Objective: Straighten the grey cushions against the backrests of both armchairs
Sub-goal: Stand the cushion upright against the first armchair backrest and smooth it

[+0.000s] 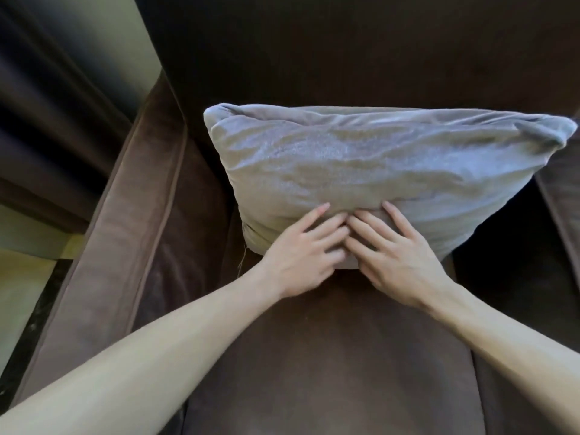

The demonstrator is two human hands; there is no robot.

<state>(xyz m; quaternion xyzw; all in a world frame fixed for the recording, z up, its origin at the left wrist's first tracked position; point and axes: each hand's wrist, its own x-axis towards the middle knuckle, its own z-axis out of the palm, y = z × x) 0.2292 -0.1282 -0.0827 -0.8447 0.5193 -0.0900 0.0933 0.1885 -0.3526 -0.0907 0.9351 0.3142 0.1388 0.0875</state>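
A grey velvet cushion (370,171) stands on the seat of a dark brown armchair (329,356) and leans on its backrest (345,58), tilted a little, right corner higher. My left hand (301,255) lies flat on the cushion's lower front, fingers spread and fairly straight. My right hand (398,259) presses the same lower part beside it, fingers straight; the fingertips of both hands nearly meet. Only this one armchair and cushion are in view.
The chair's left armrest (125,233) runs along the left, the right armrest (561,199) shows at the right edge. Dark curtains (53,120) hang at the far left beside a pale wall (131,42) and pale floor (18,296).
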